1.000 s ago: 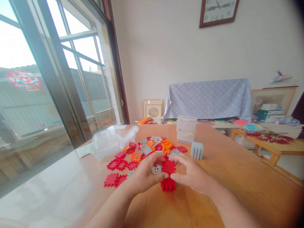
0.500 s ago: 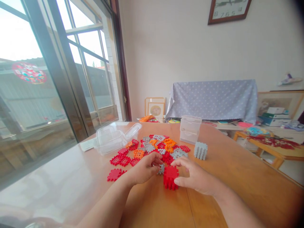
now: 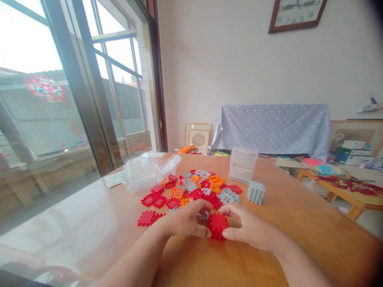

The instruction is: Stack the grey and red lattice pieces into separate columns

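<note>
A stack of red notched squares [image 3: 218,224] stands on the table between my hands. My left hand [image 3: 191,219] curves around its left side, thumb and fingers apart, the thumb tip by the lower left edge. On the right side, my right hand [image 3: 243,223] has its thumb and fingertips at the stack's edge. A grey piece [image 3: 203,215] lies just behind my left fingers, partly hidden. Beyond the hands spreads a loose pile of red, orange [image 3: 177,193] and grey pieces [image 3: 229,195].
A grey stack [image 3: 256,193] stands at the right, before a clear upright box [image 3: 243,165]. Clear open containers [image 3: 140,175] sit at the back left, beside a pale paper [image 3: 114,179]. Two red pieces [image 3: 146,218] lie left on the wooden table [image 3: 197,259].
My left hand has come down to the left side of the red stack. My right hand has closed in a little around the right side. The view has shifted slightly.
</note>
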